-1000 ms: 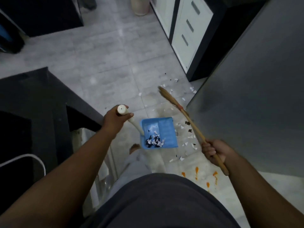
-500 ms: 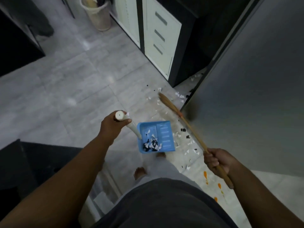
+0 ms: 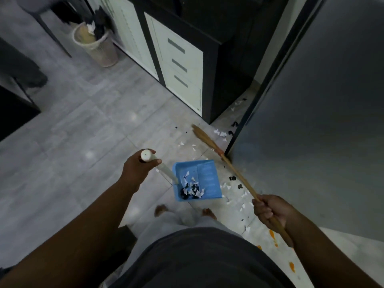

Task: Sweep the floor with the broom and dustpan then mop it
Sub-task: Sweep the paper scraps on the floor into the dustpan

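My left hand (image 3: 138, 170) grips the top of the white handle of a blue dustpan (image 3: 205, 180), which holds black and white paper scraps. My right hand (image 3: 270, 210) grips the wooden stick of a straw broom (image 3: 204, 138); its bristles point away towards the cabinet corner. Loose paper scraps (image 3: 221, 134) lie on the grey tiled floor (image 3: 83, 132) between the dustpan and the dark panel on the right. Orange spots (image 3: 272, 235) mark the floor near my right hand.
A cabinet with white drawers (image 3: 180, 65) stands ahead. A tall grey panel (image 3: 322, 121) fills the right side. A beige waste bin (image 3: 95, 42) stands at the back left beside a chair leg. Dark furniture (image 3: 14, 109) sits at the left edge. My bare feet (image 3: 161, 209) are below the dustpan.
The view has swung left and forward, so the black furniture on the left has slid out and the waste bin has come in. Both hands keep their grips; the dustpan stays level.
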`<state>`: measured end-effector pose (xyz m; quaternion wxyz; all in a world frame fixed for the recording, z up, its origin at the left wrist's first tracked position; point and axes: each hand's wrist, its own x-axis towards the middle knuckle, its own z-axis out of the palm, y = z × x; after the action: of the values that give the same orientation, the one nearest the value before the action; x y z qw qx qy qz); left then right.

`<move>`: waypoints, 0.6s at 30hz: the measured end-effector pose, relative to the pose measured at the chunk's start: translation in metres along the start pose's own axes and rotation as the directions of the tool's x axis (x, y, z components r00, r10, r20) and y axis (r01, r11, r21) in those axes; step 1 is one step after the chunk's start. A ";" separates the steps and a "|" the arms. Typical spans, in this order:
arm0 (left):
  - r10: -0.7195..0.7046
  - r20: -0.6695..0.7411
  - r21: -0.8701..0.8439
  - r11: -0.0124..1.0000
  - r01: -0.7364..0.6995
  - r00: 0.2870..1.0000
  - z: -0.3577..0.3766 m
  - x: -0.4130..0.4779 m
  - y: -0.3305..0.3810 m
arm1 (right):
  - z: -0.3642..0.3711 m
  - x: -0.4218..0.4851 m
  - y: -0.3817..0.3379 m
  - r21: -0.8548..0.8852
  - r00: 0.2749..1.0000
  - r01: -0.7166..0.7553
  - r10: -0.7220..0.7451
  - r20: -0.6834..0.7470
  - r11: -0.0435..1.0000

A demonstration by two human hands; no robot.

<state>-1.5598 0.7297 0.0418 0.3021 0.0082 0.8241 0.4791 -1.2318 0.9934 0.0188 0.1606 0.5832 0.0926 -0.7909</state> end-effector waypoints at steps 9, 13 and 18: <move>0.074 0.218 0.099 0.990 -0.098 0.973 -0.005 0.101 0.043 | 0.050 0.030 0.014 0.309 0.998 0.018 -0.038 0.059 0.951; 0.100 0.329 0.154 0.975 -0.157 0.939 -0.021 0.144 0.062 | 0.093 0.037 0.042 0.358 0.994 0.108 -0.106 -0.026 0.927; 0.088 0.426 0.217 0.956 -0.197 0.900 -0.028 0.185 0.077 | 0.135 0.041 0.084 0.464 0.985 0.171 -0.156 -0.070 0.869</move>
<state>-1.7466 0.8055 0.0220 0.4291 0.2084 0.7936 0.3776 -1.3329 0.8645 0.0238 -0.0538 0.6067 -0.0498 -0.7915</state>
